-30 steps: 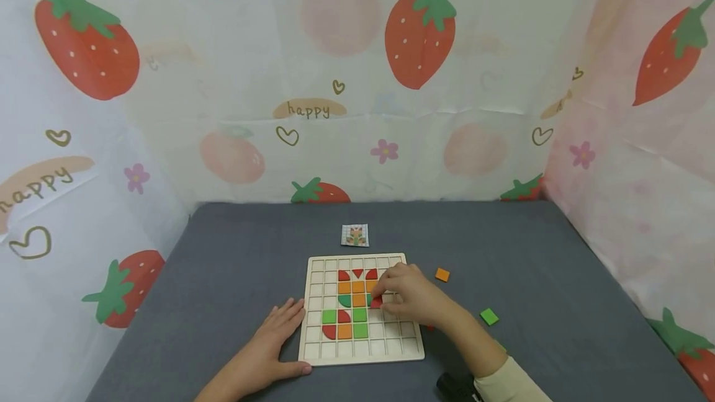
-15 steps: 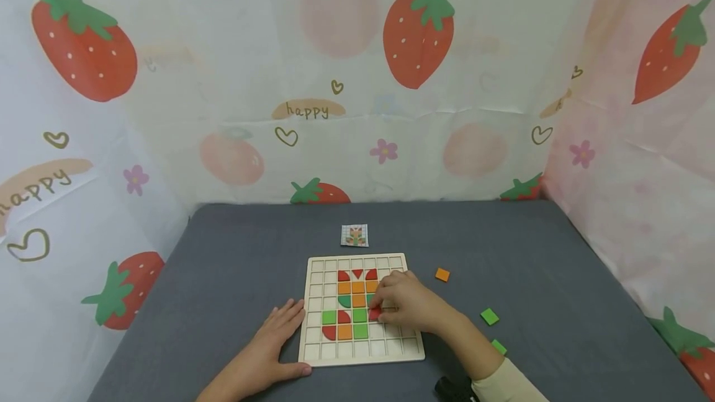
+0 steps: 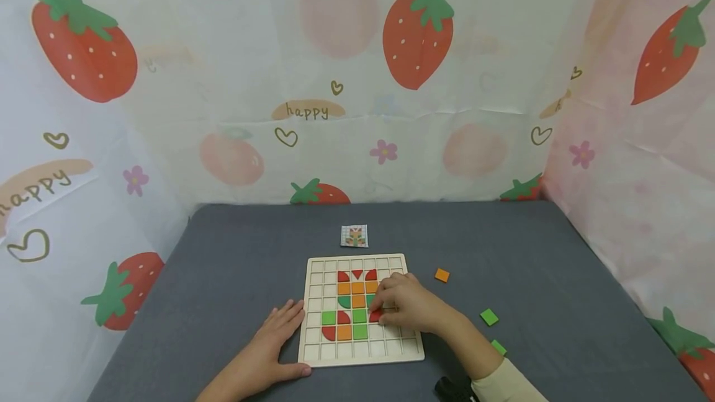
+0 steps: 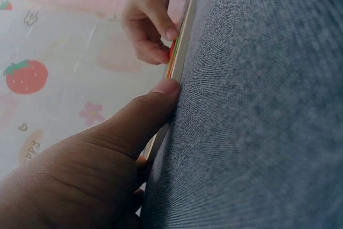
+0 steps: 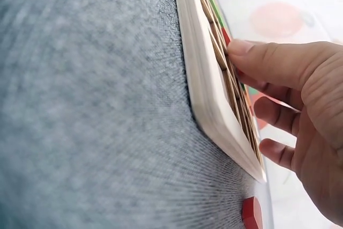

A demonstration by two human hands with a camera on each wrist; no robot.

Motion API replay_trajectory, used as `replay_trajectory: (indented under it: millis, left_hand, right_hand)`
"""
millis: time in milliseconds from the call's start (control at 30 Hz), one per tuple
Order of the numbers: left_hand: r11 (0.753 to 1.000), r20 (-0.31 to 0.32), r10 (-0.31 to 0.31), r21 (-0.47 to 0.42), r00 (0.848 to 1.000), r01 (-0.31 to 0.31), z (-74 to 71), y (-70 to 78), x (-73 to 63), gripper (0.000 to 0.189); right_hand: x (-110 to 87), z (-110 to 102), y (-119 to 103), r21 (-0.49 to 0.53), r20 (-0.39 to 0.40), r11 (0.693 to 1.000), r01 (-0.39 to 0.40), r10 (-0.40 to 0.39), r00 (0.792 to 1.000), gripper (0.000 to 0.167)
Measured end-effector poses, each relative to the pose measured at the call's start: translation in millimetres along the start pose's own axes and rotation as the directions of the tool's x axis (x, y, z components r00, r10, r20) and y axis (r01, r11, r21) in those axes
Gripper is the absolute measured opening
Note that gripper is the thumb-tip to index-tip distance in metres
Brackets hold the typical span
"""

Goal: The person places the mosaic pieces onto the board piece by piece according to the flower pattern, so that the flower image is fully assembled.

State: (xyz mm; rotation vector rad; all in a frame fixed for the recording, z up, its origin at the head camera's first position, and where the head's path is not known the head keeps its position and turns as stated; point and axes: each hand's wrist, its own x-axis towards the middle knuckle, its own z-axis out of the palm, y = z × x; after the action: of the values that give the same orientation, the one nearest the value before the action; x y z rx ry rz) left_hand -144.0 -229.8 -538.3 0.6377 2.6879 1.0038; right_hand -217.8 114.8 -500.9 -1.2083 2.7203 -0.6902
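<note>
A pale wooden grid board (image 3: 391, 347) lies on the table, partly filled with red, orange and green tiles. With thumb and fingertips my right hand (image 3: 410, 304) pinches a red tile (image 3: 375, 316) in the cell right of a green square (image 3: 360, 316). The fingers cover part of that tile and some cells. In the right wrist view the thumb presses the red tile (image 5: 225, 36) at board level. My left hand (image 3: 268, 345) rests along the board's left side, fingers straight. Its thumb touches the near left corner, and the left wrist view shows the thumb (image 4: 163, 87) against the board edge.
A small pattern card (image 3: 354, 236) lies beyond the board. To the right are an orange square (image 3: 442, 275) and two green squares (image 3: 489, 317). A red piece (image 5: 252, 213) lies beside the board in the right wrist view. A dark object (image 3: 451, 389) sits by the right sleeve.
My right hand has moved slightly toward the near side, bringing the red tile down one row, beside the green square. The left hand stays where it was.
</note>
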Motion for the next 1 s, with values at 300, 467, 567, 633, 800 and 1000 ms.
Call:
replay_trajectory:
  millis: [300,467,567,633,800,1000]
  left_hand:
    - [1.000,0.003,-0.004,0.010,1.000,0.004,-2.8,0.8,0.2,0.113]
    - [1.000,-0.003,-0.004,0.020,1.000,0.004,-2.3,0.5,0.5,0.113]
    - [1.000,-0.005,-0.002,0.022,1.000,0.002,-2.0,0.8,0.4,0.113]
    - [1.000,-0.007,0.001,0.022,1.000,-0.001,-1.6,0.8,0.2,0.113]
    - [1.000,-0.007,0.002,0.018,1.000,-0.002,-0.1,0.6,-0.4,0.113]
    - [1.000,0.005,-0.003,0.008,1.000,0.003,-0.3,2.1,-0.2,0.113]
  right_hand:
    - [2.3,0.0,3.0,-0.004,0.026,1.000,-0.020,0.020,0.999,0.022]
    - [3.6,2.2,4.5,-0.002,0.022,1.000,-0.011,0.011,1.000,0.024]
    - [3.7,2.6,5.3,0.003,0.022,1.000,-0.011,0.011,1.000,0.024]
    - [3.3,2.2,5.7,0.003,0.024,1.000,-0.011,0.011,1.000,0.025]
    - [2.0,2.3,6.7,0.002,0.030,1.000,0.004,-0.004,1.000,0.026]
    - [0.0,2.1,6.2,0.019,0.026,1.000,0.024,-0.025,0.999,0.024]
